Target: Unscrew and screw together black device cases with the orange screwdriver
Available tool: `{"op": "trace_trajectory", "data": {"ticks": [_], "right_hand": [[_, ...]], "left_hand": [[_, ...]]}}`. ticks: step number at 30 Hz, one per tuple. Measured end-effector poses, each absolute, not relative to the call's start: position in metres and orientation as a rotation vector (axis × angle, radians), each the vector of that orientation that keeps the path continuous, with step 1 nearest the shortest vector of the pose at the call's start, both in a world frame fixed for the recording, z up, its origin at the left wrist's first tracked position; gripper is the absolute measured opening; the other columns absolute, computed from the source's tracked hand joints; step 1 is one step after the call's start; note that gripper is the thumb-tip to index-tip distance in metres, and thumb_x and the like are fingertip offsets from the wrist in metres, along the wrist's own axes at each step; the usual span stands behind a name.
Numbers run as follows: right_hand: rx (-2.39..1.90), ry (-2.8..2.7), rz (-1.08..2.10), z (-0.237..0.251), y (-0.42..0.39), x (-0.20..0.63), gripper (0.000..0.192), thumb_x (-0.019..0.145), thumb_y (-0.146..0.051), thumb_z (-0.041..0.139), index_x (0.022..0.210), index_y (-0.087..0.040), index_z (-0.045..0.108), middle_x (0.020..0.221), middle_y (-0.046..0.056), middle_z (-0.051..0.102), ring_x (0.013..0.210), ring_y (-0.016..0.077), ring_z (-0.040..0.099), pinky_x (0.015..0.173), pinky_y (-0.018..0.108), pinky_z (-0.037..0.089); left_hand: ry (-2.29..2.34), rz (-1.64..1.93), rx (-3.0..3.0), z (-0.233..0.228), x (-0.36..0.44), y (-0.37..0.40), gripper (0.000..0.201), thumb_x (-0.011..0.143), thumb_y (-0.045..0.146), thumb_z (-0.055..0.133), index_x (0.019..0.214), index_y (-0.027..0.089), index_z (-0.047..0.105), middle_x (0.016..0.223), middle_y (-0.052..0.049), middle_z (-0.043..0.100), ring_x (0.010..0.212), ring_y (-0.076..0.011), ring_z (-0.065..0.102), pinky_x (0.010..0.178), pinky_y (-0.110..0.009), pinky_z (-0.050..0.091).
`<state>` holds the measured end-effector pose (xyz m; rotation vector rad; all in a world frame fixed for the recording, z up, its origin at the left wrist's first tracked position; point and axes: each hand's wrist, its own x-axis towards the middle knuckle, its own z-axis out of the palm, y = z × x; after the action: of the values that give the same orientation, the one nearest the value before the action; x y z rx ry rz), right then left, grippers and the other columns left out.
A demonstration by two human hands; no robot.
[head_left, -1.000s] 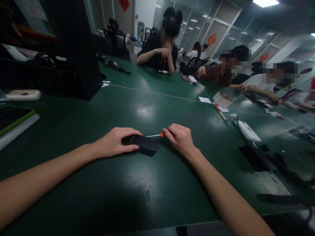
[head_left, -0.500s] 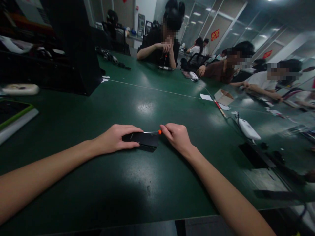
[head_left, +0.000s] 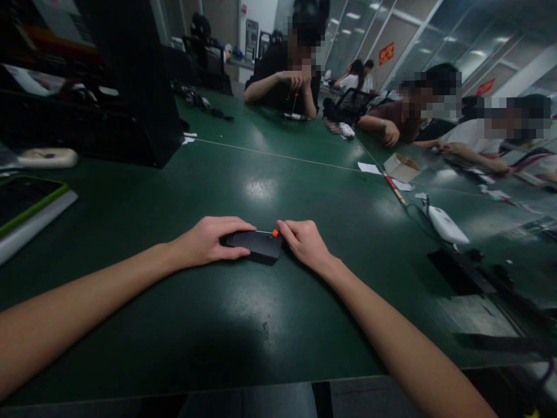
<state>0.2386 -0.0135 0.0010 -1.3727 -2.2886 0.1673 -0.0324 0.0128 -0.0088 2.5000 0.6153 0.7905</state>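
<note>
A flat black rectangular device (head_left: 262, 245) rests on the green table (head_left: 174, 325) in front of me; its exact kind is unclear. My left hand (head_left: 220, 238) grips its left end, thumb along the near side and fingers along the far side. My right hand (head_left: 304, 241) is closed around the handle of a screwdriver (head_left: 275, 233) with an orange collar. The screwdriver's thin metal shaft lies along the device's far edge and points toward my left fingers, where its tip is hidden.
At left stand a large black cabinet (head_left: 130, 87) and a green-edged device (head_left: 35, 197). To the right lie a white power strip (head_left: 446, 223), a small cardboard box (head_left: 401, 168) and a black panel (head_left: 459, 273). Several people sit across the table, one holding another screwdriver (head_left: 295, 101).
My right hand and the screwdriver have moved left, so the orange collar is now over the device's right part and less shaft shows. My left hand keeps its hold.
</note>
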Motion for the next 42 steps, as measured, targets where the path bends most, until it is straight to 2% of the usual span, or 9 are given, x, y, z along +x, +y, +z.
{"op": "trace_trajectory", "data": {"ticks": [4, 8, 12, 16, 23, 28, 35, 39, 42], "right_hand": [[-1.432, -2.251, 0.195, 0.003, -0.007, 0.255, 0.054, 0.105, -0.048, 0.039, 0.064, -0.018, 0.058, 0.059, -0.001, 0.056, 0.054, 0.0106, 0.046, 0.060, 0.027, 0.030], [-1.549, -2.177, 0.150, 0.003, -0.001, 0.270, 0.046, 0.105, -0.047, 0.039, 0.086, -0.018, 0.068, 0.075, 0.004, 0.067, 0.069, 0.0162, 0.059, 0.065, 0.028, 0.035], [-1.579, -2.191, 0.109, 0.000, -0.004, 0.264, 0.031, 0.104, -0.041, 0.046, 0.110, -0.018, 0.066, 0.105, 0.009, 0.071, 0.092, 0.0210, 0.064, 0.078, 0.030, 0.043], [-1.481, -2.292, 0.123, 0.000, -0.011, 0.249, 0.025, 0.102, -0.037, 0.051, 0.113, -0.020, 0.065, 0.109, 0.009, 0.067, 0.101, 0.0213, 0.062, 0.087, 0.032, 0.047], [-1.071, -2.267, 0.202, 0.010, -0.022, 0.241, 0.038, 0.105, -0.047, 0.039, 0.113, -0.018, 0.063, 0.110, 0.011, 0.069, 0.103, 0.0225, 0.061, 0.093, 0.040, 0.048], [-1.006, -2.443, 0.138, 0.012, -0.037, 0.220, 0.071, 0.087, -0.072, 0.058, 0.130, -0.015, 0.056, 0.123, 0.015, 0.068, 0.108, 0.0287, 0.061, 0.094, 0.045, 0.047], [-0.950, -2.462, 0.142, 0.015, -0.050, 0.205, 0.048, 0.098, -0.046, 0.058, 0.133, -0.014, 0.055, 0.118, 0.013, 0.069, 0.107, 0.0253, 0.062, 0.094, 0.042, 0.049], [-0.929, -2.213, 0.106, 0.036, -0.043, 0.231, 0.042, 0.095, -0.041, 0.063, 0.132, -0.021, 0.056, 0.122, 0.011, 0.070, 0.110, 0.0230, 0.064, 0.096, 0.040, 0.052], [-1.225, -1.997, -0.166, 0.056, -0.023, 0.285, 0.044, 0.094, -0.042, 0.063, 0.133, -0.021, 0.056, 0.127, 0.013, 0.067, 0.115, 0.0246, 0.064, 0.098, 0.041, 0.051]], "left_hand": [[0.720, 0.814, 2.390, -0.001, -0.031, 0.009, 0.041, 0.090, 0.044, 0.070, 0.121, 0.017, 0.071, 0.115, -0.010, 0.075, 0.102, -0.0248, 0.070, 0.092, -0.033, 0.052], [0.958, 0.982, 1.962, -0.001, -0.025, 0.010, 0.042, 0.089, 0.051, 0.069, 0.115, 0.018, 0.073, 0.105, -0.009, 0.075, 0.097, -0.0261, 0.069, 0.090, -0.036, 0.052], [0.889, 1.060, 1.274, -0.006, -0.016, 0.015, 0.054, 0.089, 0.062, 0.063, 0.103, 0.011, 0.074, 0.079, -0.007, 0.069, 0.080, -0.0214, 0.065, 0.080, -0.033, 0.053], [0.725, 1.010, 0.941, -0.005, -0.013, 0.017, 0.050, 0.095, 0.056, 0.060, 0.102, 0.009, 0.073, 0.070, -0.003, 0.061, 0.073, -0.0163, 0.060, 0.078, -0.029, 0.053], [0.678, 0.982, 0.856, -0.003, -0.015, 0.018, 0.038, 0.100, 0.044, 0.057, 0.109, 0.011, 0.073, 0.081, -0.007, 0.066, 0.078, -0.0169, 0.062, 0.080, -0.029, 0.055], [0.670, 0.956, 0.830, -0.003, -0.015, 0.016, 0.028, 0.091, 0.036, 0.072, 0.101, 0.010, 0.075, 0.080, -0.004, 0.066, 0.077, -0.0142, 0.064, 0.074, -0.023, 0.054], [0.785, 0.940, 0.893, 0.004, -0.012, 0.011, 0.045, 0.082, 0.011, 0.078, 0.126, 0.013, 0.067, 0.082, -0.003, 0.071, 0.076, -0.0124, 0.067, 0.073, -0.021, 0.056], [0.810, 0.970, 0.962, 0.002, -0.008, 0.010, 0.047, 0.081, 0.012, 0.078, 0.126, 0.016, 0.066, 0.098, -0.005, 0.074, 0.082, -0.0129, 0.070, 0.079, -0.023, 0.057], [0.866, 0.956, 1.133, 0.000, -0.003, 0.008, 0.048, 0.084, 0.020, 0.075, 0.130, 0.013, 0.064, 0.090, -0.005, 0.074, 0.076, -0.0129, 0.070, 0.077, -0.024, 0.057]]}}
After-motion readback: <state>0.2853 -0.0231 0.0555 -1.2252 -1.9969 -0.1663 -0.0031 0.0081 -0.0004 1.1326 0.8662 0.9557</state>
